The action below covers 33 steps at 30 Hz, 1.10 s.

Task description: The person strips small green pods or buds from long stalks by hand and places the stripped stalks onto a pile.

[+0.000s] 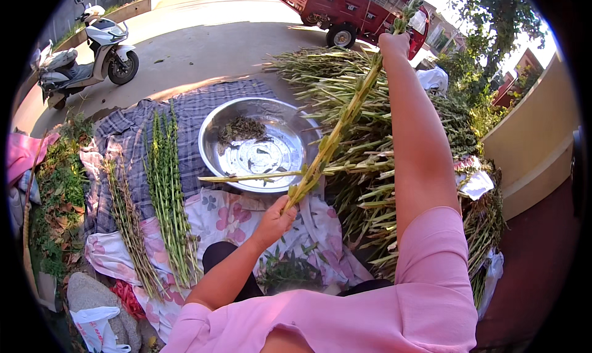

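Note:
A long yellow-green plant stalk [333, 142] with leafy pods runs diagonally up to the right. My left hand [279, 222] is closed round its lower end; my right hand [393, 44] grips it high up, arm stretched out. Beneath it a steel basin [216, 152] holds a small heap of dark dried bits [242, 129], and a thinner stalk [231, 178] lies across its near part. A big pile of cut stalks [361, 186] lies right of the basin. To the left lie a bundle of green stalks [163, 186] and a drier brownish bundle [126, 205].
A checked cloth [117, 129] and floral sheet [216, 217] lie underneath. A white scooter [92, 66] and red three-wheeled vehicle [342, 7] stand beyond on concrete [203, 47]. A stone [92, 288] with a plastic bag [97, 328] is lower left; a low wall [524, 155] stands right.

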{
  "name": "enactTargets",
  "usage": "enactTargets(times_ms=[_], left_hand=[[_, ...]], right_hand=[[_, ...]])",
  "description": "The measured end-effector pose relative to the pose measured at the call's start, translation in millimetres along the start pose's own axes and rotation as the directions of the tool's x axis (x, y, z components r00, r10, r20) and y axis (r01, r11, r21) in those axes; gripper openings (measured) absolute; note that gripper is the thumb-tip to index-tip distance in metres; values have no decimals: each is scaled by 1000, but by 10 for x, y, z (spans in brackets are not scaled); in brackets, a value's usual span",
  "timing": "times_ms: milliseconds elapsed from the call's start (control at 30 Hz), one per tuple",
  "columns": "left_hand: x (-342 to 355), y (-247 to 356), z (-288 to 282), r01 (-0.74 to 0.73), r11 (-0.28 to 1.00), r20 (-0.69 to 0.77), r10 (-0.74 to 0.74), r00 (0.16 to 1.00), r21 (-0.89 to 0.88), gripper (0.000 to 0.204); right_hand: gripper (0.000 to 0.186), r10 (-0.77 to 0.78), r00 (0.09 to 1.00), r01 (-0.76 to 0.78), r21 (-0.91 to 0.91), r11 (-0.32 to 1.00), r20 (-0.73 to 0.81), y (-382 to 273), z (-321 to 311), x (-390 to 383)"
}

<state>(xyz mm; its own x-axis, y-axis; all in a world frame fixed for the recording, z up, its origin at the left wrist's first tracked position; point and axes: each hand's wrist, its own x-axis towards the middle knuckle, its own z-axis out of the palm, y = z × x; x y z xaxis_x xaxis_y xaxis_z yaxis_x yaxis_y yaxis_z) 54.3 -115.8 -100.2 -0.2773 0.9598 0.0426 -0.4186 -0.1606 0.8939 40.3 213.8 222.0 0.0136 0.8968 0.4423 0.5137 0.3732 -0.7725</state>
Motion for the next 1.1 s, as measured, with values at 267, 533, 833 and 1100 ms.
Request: enactTargets(times_ms=[267, 533, 833, 1100], left_hand=[[263, -233, 273, 303, 825, 264, -195, 945, -476, 32], [397, -486, 165, 255, 856, 191, -187, 964, -449, 31], [307, -720, 426, 302, 918, 338, -207, 918, -257, 42], [230, -910, 388, 22, 989, 483, -89, 871, 143, 79]], right_hand=[[41, -22, 978, 90, -328, 940, 206, 270, 1515, -8], [33, -21, 972, 108, -368, 924, 234, 678, 2067, -159], [27, -59, 926, 80, -40, 996, 372, 885, 1809, -56], [35, -66, 837, 39, 60, 997, 543, 513, 492, -654]])
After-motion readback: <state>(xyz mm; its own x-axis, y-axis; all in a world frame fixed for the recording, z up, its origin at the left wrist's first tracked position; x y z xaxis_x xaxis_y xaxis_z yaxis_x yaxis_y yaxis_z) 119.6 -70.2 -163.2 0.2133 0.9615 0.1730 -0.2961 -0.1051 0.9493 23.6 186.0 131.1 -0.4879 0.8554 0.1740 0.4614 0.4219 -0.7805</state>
